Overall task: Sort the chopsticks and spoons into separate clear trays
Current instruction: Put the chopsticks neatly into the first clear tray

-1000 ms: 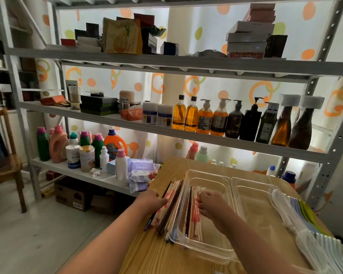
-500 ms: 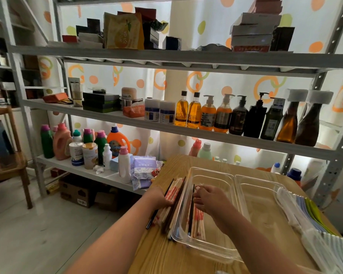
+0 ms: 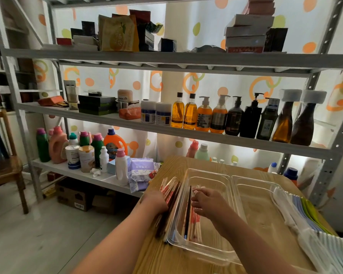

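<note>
The right hand (image 3: 208, 204) rests loosely curled, palm down, on the chopsticks (image 3: 194, 224) in the left clear tray (image 3: 204, 252); whether it pinches any I cannot tell. Just outside the tray wall, the left hand (image 3: 156, 202) covers the loose pile (image 3: 169, 191), grasp hidden. A careless sweep could roll sticks off the table edge (image 3: 144, 244); the spoons (image 3: 309, 220) lie unsorted beyond the empty tray (image 3: 265, 204).

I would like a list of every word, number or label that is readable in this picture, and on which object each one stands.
"8": amber bottles, at the start of their labels; the rest is too small.
"姜": large character on the orange pump bottle.
Purple packet: printed characters, too blurred to read.
Cardboard box: barcode sticker, unreadable.
White jars and dark bottles: labels too small.
</note>
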The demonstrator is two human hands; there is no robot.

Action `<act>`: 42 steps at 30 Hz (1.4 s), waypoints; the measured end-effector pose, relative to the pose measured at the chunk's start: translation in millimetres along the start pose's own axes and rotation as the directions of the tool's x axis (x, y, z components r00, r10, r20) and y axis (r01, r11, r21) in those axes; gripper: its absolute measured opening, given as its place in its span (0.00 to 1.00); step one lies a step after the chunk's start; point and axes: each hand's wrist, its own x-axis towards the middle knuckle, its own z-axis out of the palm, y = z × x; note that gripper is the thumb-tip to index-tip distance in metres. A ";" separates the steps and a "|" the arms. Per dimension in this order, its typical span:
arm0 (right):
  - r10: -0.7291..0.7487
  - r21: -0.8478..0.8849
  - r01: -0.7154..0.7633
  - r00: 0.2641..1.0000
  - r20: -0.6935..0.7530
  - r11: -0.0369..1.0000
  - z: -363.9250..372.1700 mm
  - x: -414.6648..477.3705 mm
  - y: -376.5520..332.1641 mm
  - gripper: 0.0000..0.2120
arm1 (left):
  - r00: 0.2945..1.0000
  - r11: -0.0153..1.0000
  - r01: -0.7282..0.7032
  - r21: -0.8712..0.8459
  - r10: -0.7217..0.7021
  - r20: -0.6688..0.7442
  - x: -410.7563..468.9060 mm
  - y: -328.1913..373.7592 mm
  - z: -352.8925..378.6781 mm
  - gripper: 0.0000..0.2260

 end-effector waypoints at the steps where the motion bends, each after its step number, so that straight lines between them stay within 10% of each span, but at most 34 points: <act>1: 0.000 -0.005 0.000 1.000 0.000 1.000 -0.5 0.1 -0.4 0.10 | 1.000 1.000 0.000 0.001 0.000 -0.002 -0.4 0.0 0.1 0.20; 16: -0.025 -0.018 0.024 1.000 -0.014 1.000 -1.7 -4.9 -1.6 0.10 | 0.997 0.911 -0.048 -0.410 0.019 -0.075 -7.5 -9.6 -5.5 0.20; 24: -0.012 0.053 0.016 0.998 -0.058 0.998 0.2 -3.9 -6.5 0.09 | 0.979 0.842 -0.135 -0.523 0.032 -0.202 -22.8 5.7 -26.0 0.05; 33: 0.024 0.345 -0.074 0.989 0.145 0.936 1.9 -2.0 -19.5 0.14 | 0.916 0.415 -0.374 -0.829 0.308 -0.259 -52.2 56.1 -48.0 0.13; 42: -0.003 0.282 -0.035 0.991 0.133 0.959 -11.0 -7.1 -8.7 0.09 | 0.817 0.307 -0.232 -0.923 0.577 -0.013 -61.9 63.0 -32.3 0.18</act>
